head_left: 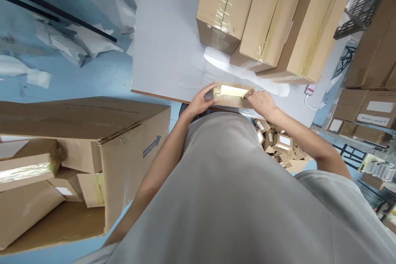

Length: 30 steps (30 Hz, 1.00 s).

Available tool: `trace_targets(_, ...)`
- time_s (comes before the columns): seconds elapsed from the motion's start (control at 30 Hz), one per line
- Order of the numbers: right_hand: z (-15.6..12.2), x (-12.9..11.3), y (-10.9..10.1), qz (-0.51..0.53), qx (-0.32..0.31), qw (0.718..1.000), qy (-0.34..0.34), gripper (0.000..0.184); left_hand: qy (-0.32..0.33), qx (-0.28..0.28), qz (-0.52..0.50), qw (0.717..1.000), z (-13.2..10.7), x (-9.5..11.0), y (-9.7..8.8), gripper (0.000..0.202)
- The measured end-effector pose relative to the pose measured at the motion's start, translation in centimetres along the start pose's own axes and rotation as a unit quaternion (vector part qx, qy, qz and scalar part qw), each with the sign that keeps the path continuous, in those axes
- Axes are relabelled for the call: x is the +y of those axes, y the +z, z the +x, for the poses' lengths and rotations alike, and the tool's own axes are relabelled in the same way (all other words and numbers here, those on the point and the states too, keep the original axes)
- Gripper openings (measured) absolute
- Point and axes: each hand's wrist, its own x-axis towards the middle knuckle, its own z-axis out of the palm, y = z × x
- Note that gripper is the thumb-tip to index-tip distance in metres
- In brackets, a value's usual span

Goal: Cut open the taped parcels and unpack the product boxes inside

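Note:
A small flat cardboard box (232,95) with shiny tape along its top lies at the near edge of the white table (167,41). My left hand (202,100) grips its left end with curled fingers. My right hand (261,101) is closed on its right end, thumb and fingers pressed to the taped top. Both forearms reach forward over my grey shirt.
Three large taped cartons (269,20) stand on the table's far side. An open carton (83,161) holding small boxes sits on the blue floor at left. Several small labelled boxes (278,144) are piled below at right. Shelves with boxes (368,107) and a black crate (365,4) stand at right.

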Motion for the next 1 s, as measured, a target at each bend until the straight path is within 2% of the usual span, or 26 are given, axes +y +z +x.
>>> trace_targets(0.13,-2.5,3.3,2.2,-0.007,-0.022,0.998,0.05,0.049,-0.003,0.014,-0.01,1.0,0.0,0.0,0.3,0.1)
trace_targets(0.3,-4.1,4.7,4.2,0.024,0.013,0.998,0.06,0.047,-0.009,0.023,-0.025,0.999,-0.2,0.1,0.3,0.1)
trace_targets(0.4,-5.7,5.7,5.3,0.077,0.062,0.992,0.082,0.041,-0.021,0.031,-0.022,0.999,-0.5,-0.1,-0.7,0.098)
trace_targets(0.47,-6.3,6.5,6.7,0.155,0.137,0.974,0.091,0.037,-0.027,0.048,-0.019,0.998,-0.7,-0.5,-1.6,0.097)
trace_targets(0.53,-5.5,6.8,8.7,0.282,0.227,0.926,0.103,0.036,-0.029,0.063,-0.017,0.997,-0.7,-0.8,-2.4,0.095)
trace_targets(0.6,-3.2,5.9,11.0,0.445,0.273,0.841,0.142,0.045,-0.025,0.067,-0.016,0.997,-0.7,-1.1,-3.0,0.093)
trace_targets(0.7,1.7,2.7,13.5,0.671,0.224,0.674,0.213,0.055,-0.015,0.067,-0.015,0.998,-0.8,-1.5,-3.6,0.092)
trace_targets(0.73,3.2,1.4,14.0,0.714,0.211,0.627,0.23,0.055,-0.016,0.07,-0.013,0.997,-1.0,-1.7,-3.9,0.091)
trace_targets(0.8,5.3,-0.9,14.3,0.771,0.198,0.555,0.241,0.052,-0.023,0.083,0.0,0.996,-1.4,-2.1,-4.5,0.087)
trace_targets(0.9,6.3,-2.9,13.7,0.815,0.209,0.491,0.226,0.046,-0.042,0.112,0.04,0.992,-1.9,-3.0,-5.5,0.08)
trace_targets(1.0,5.5,-2.9,12.4,0.824,0.245,0.468,0.202,0.046,-0.054,0.119,0.075,0.989,-1.4,-3.8,-5.4,0.078)
